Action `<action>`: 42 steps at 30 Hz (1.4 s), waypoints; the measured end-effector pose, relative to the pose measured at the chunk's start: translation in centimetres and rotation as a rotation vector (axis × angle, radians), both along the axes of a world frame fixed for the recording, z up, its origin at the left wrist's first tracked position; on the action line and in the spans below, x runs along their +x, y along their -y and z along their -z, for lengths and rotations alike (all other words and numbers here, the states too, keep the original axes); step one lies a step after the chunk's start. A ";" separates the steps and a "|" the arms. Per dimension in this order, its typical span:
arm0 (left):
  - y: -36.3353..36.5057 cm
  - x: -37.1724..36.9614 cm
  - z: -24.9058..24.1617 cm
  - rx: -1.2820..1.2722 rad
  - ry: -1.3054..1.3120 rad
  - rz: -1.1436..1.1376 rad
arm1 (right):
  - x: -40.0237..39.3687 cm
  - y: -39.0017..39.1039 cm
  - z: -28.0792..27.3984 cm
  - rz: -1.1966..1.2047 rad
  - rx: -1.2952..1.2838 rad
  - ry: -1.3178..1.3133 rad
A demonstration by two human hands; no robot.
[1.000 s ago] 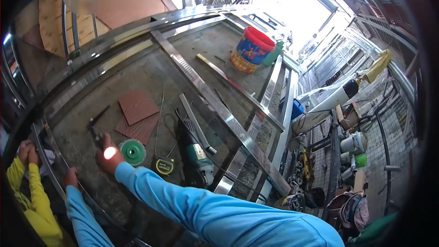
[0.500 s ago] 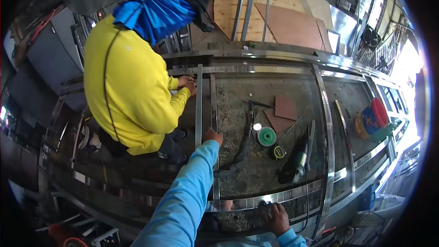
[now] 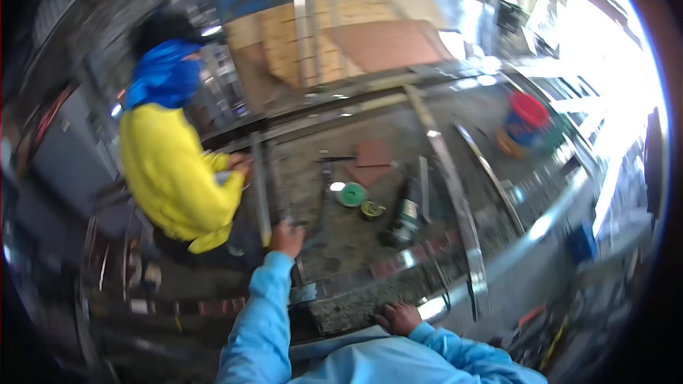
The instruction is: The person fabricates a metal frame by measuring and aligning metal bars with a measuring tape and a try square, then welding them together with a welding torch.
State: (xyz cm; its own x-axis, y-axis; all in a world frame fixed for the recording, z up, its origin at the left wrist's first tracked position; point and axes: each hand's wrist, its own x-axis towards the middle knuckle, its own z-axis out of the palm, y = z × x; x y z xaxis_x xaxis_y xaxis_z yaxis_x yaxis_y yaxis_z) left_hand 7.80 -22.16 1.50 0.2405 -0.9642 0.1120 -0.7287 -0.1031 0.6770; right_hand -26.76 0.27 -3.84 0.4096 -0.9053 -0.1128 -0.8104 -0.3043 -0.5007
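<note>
- Since half a second ago, the head view has been tilted and shifted, so that the metal framework is seen more slantwise; the co-worker in yellow [image 3: 178,178], then bent over, is now seen more upright and side-on.
- Beneath the left hand [image 3: 287,240], a dark metal crossbar [image 3: 277,192] is touched, its length running away toward the far rail. Bent fingers are shown, but whether the bar is gripped or merely leaned on cannot be told through the blur.
- Just left of it, nearly parallel, a pale metal bar [image 3: 260,185] is seen, its near end beside the left hand and its far part close to the co-worker's hands [image 3: 240,165].
- Palm down, the right hand [image 3: 400,318] is rested at the near rail [image 3: 432,308], fingers loosely spread, with nothing seen held.
- Both bars are judged stiff, fairly light for their length if hollow, and awkward to swing. Smooth metal may be found slippery, and cut ends sharp.
- A single bar would best be taken near its middle, fingers wrapped round the sides; if held by one end, it would be apt to tip.
- On the dusty grey surface to the right, a green-hubbed wheel [image 3: 351,195], a tape measure [image 3: 371,209] and an angle grinder [image 3: 406,220] are laid, apart from both hands.
</note>
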 end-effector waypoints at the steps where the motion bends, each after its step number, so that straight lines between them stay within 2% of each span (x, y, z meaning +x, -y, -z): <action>1: -2.1 -0.9 -1.0 -0.077 -0.043 0.030 | -0.4 -0.2 -0.8 0.004 0.010 0.048; 3: -5.9 -1.9 -0.1 -0.157 0.009 0.014 | -0.8 -0.2 -1.3 -0.023 -0.004 0.138; 6: -12.4 -4.3 -1.1 -0.271 0.042 0.041 | -1.5 0.4 1.2 -0.079 0.068 0.189; 8: -16.2 -5.1 1.3 -0.423 0.115 0.056 | -2.0 0.6 1.1 -0.097 0.107 0.222; 11: -22.9 -6.9 2.5 -0.281 0.177 0.030 | -2.9 0.6 -0.2 -0.168 0.150 0.263; 14: -28.0 -6.6 7.5 -0.152 0.159 0.048 | -3.0 0.6 2.3 -0.185 0.090 0.366; 16: -30.2 -9.0 4.6 0.140 0.139 0.055 | -2.8 0.7 2.7 -0.175 0.136 0.364; 17: -30.8 -8.6 6.1 0.149 0.174 0.073 | -3.0 0.8 2.6 -0.171 0.160 0.363; 20: -31.2 -7.0 10.4 0.032 0.306 0.139 | -5.1 2.2 1.0 -0.111 -0.039 0.462; 22: -31.2 -5.7 13.4 -0.051 0.389 0.172 | -8.2 3.8 -2.5 0.129 -0.204 0.437; 24: -31.2 -3.4 17.8 -0.115 0.460 0.224 | -12.3 6.4 -2.5 0.429 -0.348 0.236; 25: -31.4 -2.8 19.0 -0.252 0.390 0.336 | -14.5 7.0 -3.8 0.566 -0.492 0.143; 26: -31.8 -3.8 18.1 -0.244 0.409 0.262 | -16.3 7.1 -4.7 0.697 -0.635 0.047; 27: -31.6 -7.2 12.2 -0.237 0.429 0.184 | -17.6 7.0 -4.8 0.775 -0.540 -0.038; 28: -31.3 -9.4 8.5 -0.235 0.448 0.106 | -18.8 7.3 -4.6 0.853 -0.448 -0.120; 29: -31.1 -8.7 9.0 -0.243 0.482 0.154 | -20.0 7.7 -4.3 0.936 -0.360 -0.201; 31: -30.6 -6.3 11.2 -0.267 0.547 0.256 | -21.2 8.2 -3.0 0.930 -0.066 -0.093; 33: -30.6 -4.9 13.4 -0.171 0.526 0.236 | -21.4 8.8 -3.3 0.931 0.186 0.013; 34: -30.6 -4.8 14.0 -0.118 0.517 0.220 | -21.5 9.2 -3.3 0.940 0.190 0.026; 35: -31.0 -8.1 8.8 0.057 0.444 0.173 | -21.5 9.6 -3.2 0.944 0.194 0.039; 37: -30.3 -10.3 7.1 0.083 0.393 0.114 | -21.5 10.4 -2.6 0.940 0.185 0.018; 38: -31.3 -10.3 6.8 0.103 0.370 0.058 | -22.4 11.1 0.5 0.959 0.144 -0.009; 40: -30.1 -6.9 13.3 -0.525 0.419 0.171 | -23.7 13.0 7.1 0.955 0.151 -0.019; 41: -30.2 -5.3 16.0 -0.786 0.557 0.096 | -21.4 10.9 1.1 0.904 0.063 -0.040; 42: -31.6 -7.6 8.6 -0.277 0.422 0.069 | -20.7 10.9 -1.9 0.807 0.179 -0.034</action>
State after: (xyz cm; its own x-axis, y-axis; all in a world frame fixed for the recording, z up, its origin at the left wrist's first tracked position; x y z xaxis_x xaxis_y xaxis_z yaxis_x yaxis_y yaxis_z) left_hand 0.22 9.43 -7.13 0.0563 -0.8966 0.4393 -0.9432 0.0965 0.3178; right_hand -47.46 -10.60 -1.96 -0.3652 -0.8867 -0.2835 -0.7609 0.4598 -0.4579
